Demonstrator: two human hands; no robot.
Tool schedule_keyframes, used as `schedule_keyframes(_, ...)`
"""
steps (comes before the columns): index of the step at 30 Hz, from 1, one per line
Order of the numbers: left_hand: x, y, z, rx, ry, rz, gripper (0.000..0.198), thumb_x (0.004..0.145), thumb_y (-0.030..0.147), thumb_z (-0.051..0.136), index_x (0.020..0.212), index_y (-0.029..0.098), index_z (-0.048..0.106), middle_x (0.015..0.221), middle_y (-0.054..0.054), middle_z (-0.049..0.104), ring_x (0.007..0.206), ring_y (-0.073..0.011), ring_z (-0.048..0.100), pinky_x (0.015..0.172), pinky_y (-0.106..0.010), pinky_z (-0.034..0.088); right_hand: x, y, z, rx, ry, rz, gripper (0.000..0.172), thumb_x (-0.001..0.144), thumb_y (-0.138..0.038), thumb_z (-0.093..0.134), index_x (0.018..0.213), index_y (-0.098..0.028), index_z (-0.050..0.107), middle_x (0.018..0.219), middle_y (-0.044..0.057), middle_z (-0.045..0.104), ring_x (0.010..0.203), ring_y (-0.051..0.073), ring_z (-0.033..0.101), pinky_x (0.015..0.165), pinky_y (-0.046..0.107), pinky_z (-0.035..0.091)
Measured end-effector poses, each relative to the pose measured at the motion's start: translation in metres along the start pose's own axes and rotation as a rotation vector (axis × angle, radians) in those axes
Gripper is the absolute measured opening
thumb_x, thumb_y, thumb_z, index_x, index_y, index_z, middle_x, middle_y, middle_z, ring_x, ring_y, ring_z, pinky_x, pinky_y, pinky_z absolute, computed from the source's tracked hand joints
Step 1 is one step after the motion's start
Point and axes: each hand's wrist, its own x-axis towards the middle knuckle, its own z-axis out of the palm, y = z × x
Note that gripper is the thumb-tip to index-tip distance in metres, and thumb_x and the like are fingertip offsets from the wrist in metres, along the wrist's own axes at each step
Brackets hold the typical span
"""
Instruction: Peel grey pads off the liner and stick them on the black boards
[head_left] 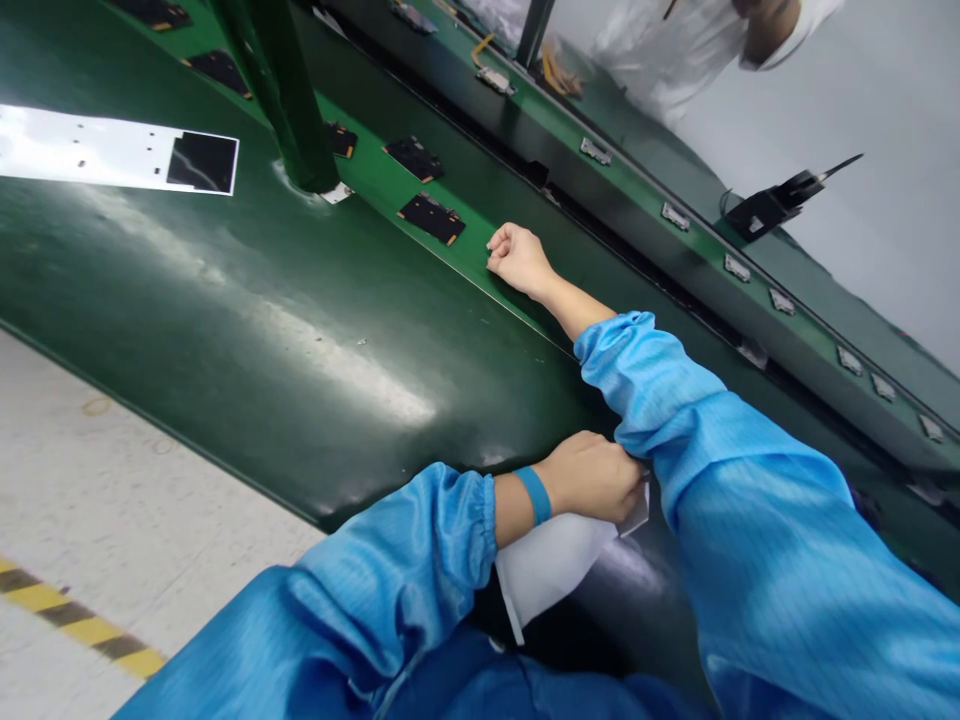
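My right hand [519, 258] is closed in a loose fist and rests on the light green conveyor strip [480, 262], just right of a black circuit board [431, 217]. Nothing shows in its fingers. My left hand [592, 475], with a blue wristband, is closed at the elbow of my right blue sleeve [660, 400]. It lies on a white sheet or bag [551, 560] on the dark green bench [247, 310]. Whether it grips the sheet or the sleeve is hidden.
Several more black boards [413, 157] lie along the strip. A green post [289, 100] rises from the bench, and a white label sheet [112, 150] lies at far left. A second belt [675, 215] carries small grey parts. Another person in white [697, 45] stands opposite. Floor with hazard tape [82, 625] shows lower left.
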Motion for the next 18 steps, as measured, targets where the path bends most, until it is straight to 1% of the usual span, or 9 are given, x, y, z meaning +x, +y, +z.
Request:
schedule_keyframes(4, 0.000, 0.000, -0.001, 0.017, -0.022, 0.007, 0.030, 0.105, 0.032, 0.056, 0.093, 0.019, 0.080, 0.089, -0.008, 0.083, 0.079, -0.0277, 0.082, 0.061, -0.038, 0.054, -0.013, -0.004, -0.003, -0.104, 0.015, -0.044, 0.032, 0.074, 0.002, 0.064, 0.081, -0.026, 0.050, 0.073, -0.003, 0.064, 0.076, 0.018, 0.063, 0.091, 0.037, 0.056)
schedule_keyframes(7, 0.000, 0.001, -0.002, 0.019, -0.038, 0.012, 0.031, 0.105, 0.031, 0.055, 0.091, 0.019, 0.080, 0.088, -0.008, 0.083, 0.081, -0.0280, 0.082, 0.060, -0.038, 0.053, -0.028, -0.015, -0.003, -0.283, 0.017, -0.043, 0.032, 0.078, 0.002, 0.064, 0.094, -0.025, 0.056, 0.085, 0.000, 0.068, 0.086, 0.023, 0.068, 0.095, 0.042, 0.057)
schedule_keyframes(9, 0.000, 0.002, -0.002, 0.012, -0.038, 0.010, 0.031, 0.105, 0.031, 0.055, 0.091, 0.019, 0.079, 0.087, -0.008, 0.082, 0.080, -0.0273, 0.082, 0.061, -0.037, 0.053, -0.037, -0.023, -0.004, -0.451, -0.002, -0.014, 0.036, 0.083, 0.000, 0.065, 0.110, -0.023, 0.060, 0.104, 0.006, 0.072, 0.098, 0.028, 0.071, 0.098, 0.047, 0.058)
schedule_keyframes(11, 0.000, 0.003, -0.004, 0.006, -0.040, 0.004, 0.030, 0.105, 0.032, 0.056, 0.092, 0.019, 0.079, 0.087, -0.007, 0.083, 0.081, -0.0266, 0.082, 0.062, -0.035, 0.053, -0.042, -0.027, -0.009, -0.573, -0.021, 0.038, 0.040, 0.090, -0.007, 0.068, 0.127, -0.020, 0.059, 0.131, 0.014, 0.068, 0.111, 0.033, 0.072, 0.103, 0.053, 0.058)
schedule_keyframes(12, 0.000, 0.004, -0.004, 0.005, -0.046, 0.004, 0.030, 0.105, 0.032, 0.056, 0.092, 0.019, 0.080, 0.088, -0.007, 0.083, 0.081, -0.0266, 0.082, 0.062, -0.035, 0.053, -0.043, -0.027, -0.014, -0.599, -0.027, 0.080, 0.044, 0.092, -0.012, 0.071, 0.134, -0.017, 0.057, 0.142, 0.018, 0.063, 0.117, 0.036, 0.071, 0.105, 0.055, 0.057)
schedule_keyframes(14, 0.000, 0.006, -0.005, 0.009, -0.056, 0.001, 0.030, 0.105, 0.031, 0.055, 0.093, 0.018, 0.080, 0.088, -0.008, 0.083, 0.081, -0.0269, 0.082, 0.061, -0.035, 0.053, -0.041, -0.022, -0.027, -0.583, -0.043, 0.194, 0.060, 0.093, -0.026, 0.081, 0.144, -0.013, 0.052, 0.152, 0.023, 0.054, 0.128, 0.039, 0.068, 0.112, 0.057, 0.054)
schedule_keyframes(16, 0.000, 0.007, -0.004, 0.018, -0.050, -0.006, 0.030, 0.105, 0.031, 0.056, 0.093, 0.017, 0.080, 0.087, -0.009, 0.083, 0.080, -0.0269, 0.082, 0.061, -0.035, 0.053, -0.036, -0.013, -0.042, -0.525, -0.078, 0.279, 0.076, 0.089, -0.037, 0.088, 0.148, -0.010, 0.050, 0.150, 0.024, 0.053, 0.133, 0.039, 0.065, 0.115, 0.055, 0.052)
schedule_keyframes(17, 0.000, 0.007, -0.003, 0.021, -0.044, -0.010, 0.029, 0.105, 0.031, 0.057, 0.093, 0.016, 0.079, 0.086, -0.009, 0.083, 0.079, -0.0267, 0.082, 0.060, -0.035, 0.053, -0.033, -0.010, -0.048, -0.495, -0.083, 0.290, 0.077, 0.087, -0.038, 0.090, 0.147, -0.010, 0.050, 0.148, 0.023, 0.054, 0.133, 0.038, 0.065, 0.115, 0.053, 0.052)
schedule_keyframes(18, 0.000, 0.008, -0.003, 0.020, -0.038, -0.012, 0.029, 0.105, 0.031, 0.058, 0.092, 0.016, 0.079, 0.085, -0.009, 0.082, 0.077, -0.0263, 0.081, 0.060, -0.034, 0.053, -0.029, -0.007, -0.053, -0.467, -0.070, 0.276, 0.074, 0.087, -0.037, 0.089, 0.145, -0.010, 0.051, 0.146, 0.022, 0.056, 0.131, 0.035, 0.064, 0.115, 0.050, 0.052)
